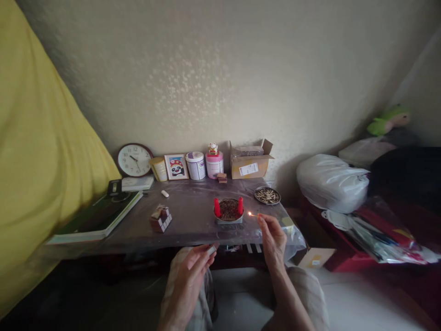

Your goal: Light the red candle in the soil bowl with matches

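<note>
Presently, lit match (254, 215) leftward from pinch of right hand (274, 234) (matchbox (211, 250) in grip of left hand (193, 266)).

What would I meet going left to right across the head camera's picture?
Yellow cloth, round clock, left hand, first red candle, second red candle, lit match, right hand, white plastic bag, green stuffed toy.
</note>
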A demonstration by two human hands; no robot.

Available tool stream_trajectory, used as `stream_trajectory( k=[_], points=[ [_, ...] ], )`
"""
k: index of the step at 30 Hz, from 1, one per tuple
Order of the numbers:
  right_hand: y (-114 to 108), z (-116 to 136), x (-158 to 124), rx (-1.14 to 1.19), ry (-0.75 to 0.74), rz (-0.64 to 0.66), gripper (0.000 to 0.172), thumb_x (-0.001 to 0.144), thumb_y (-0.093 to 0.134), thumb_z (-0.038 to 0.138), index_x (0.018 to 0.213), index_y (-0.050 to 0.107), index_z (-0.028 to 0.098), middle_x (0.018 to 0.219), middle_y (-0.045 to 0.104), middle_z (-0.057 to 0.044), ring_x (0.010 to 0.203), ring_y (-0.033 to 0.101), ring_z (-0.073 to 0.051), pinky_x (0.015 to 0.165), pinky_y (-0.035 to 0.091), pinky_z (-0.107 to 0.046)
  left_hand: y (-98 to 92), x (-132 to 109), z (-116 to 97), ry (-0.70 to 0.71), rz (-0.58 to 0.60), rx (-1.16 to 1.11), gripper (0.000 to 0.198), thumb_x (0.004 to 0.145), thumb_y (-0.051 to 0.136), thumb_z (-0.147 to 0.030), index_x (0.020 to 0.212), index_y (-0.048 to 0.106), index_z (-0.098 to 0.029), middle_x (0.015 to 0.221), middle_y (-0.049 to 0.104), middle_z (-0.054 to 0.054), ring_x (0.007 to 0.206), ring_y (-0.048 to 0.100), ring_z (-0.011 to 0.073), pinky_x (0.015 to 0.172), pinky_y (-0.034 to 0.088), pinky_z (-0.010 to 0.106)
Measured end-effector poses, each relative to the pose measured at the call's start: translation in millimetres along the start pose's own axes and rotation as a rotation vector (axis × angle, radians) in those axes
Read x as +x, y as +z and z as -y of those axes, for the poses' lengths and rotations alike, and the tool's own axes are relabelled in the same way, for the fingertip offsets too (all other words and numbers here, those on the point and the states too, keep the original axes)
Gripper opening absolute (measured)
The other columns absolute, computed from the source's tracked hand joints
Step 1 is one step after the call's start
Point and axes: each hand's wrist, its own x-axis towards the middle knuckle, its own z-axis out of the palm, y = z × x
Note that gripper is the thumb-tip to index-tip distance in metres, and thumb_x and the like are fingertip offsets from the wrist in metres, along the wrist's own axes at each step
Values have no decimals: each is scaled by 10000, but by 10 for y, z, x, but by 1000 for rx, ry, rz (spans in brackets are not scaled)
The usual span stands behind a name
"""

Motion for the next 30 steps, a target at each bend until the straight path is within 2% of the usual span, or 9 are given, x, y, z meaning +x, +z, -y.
stream_trajectory(
  k=[8,17,30],
  points=[
    [42,-11,48,-22,-28,10,268,783,654,444,825,689,181,784,685,-31,747,598,-186,713,467,-308,8,-16,-10,-7,-31,21,252,766,701,-356,940,720,-176,1010,714,84,972,632,244,944,444,423],
    [91,-27,87,-51,-85,67,266,775,657,451,814,690,190,804,692,-37,728,608,-182,704,484,-305,-6,-14,-13,-20,-11,8,225,780,700,-346,935,719,-184,997,722,66,969,625,208,914,455,341],
    [154,8,198,-83,-71,101,228,767,663,415,783,668,188,733,689,-23,681,620,-172,668,495,-283,-57,41,17,-35,-20,-7,231,760,724,-348,924,724,-186,1001,721,60,953,628,197,905,457,337]
  ],
)
